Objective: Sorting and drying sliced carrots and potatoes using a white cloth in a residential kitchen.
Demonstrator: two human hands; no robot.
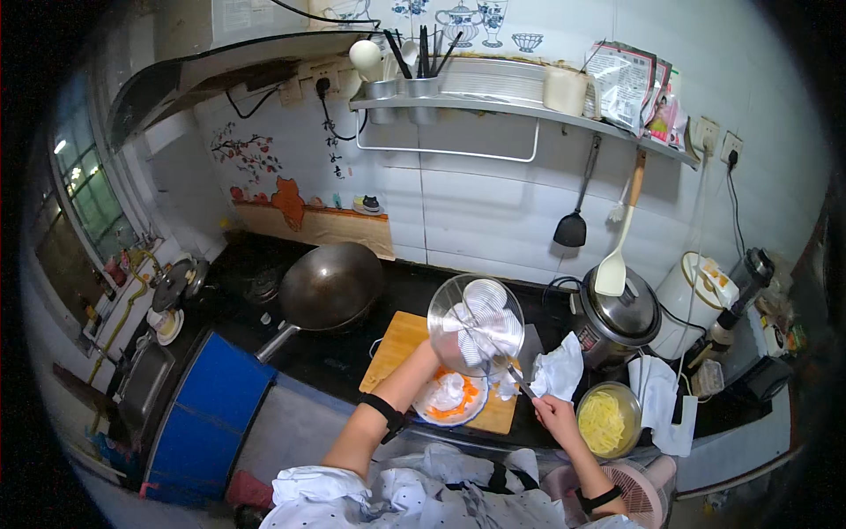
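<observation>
My right hand [554, 413] grips the dark handle of a round wire skimmer [486, 347]. Rounded white pieces [488, 294] show at its wire coils; whether a clear bowl is also there, I cannot tell. My left hand [434, 356] reaches to the near left of the skimmer's rim, its fingers mostly hidden. Below them, a blue-rimmed white bowl [419, 411] holds orange shreds [466, 395] and a white heap [447, 393]. This bowl overlaps the front of a wooden cutting board [391, 350]. Yellow shreds [600, 423] fill a metal bowl [636, 423] beside my right forearm.
A wok [330, 287] stands at left, its handle pointing towards me. Crumpled white plastic [558, 367] and a lidded electric pot [618, 324] are at right. A black spatula [572, 228] and a cream turner [611, 271] hang from the shelf [462, 102].
</observation>
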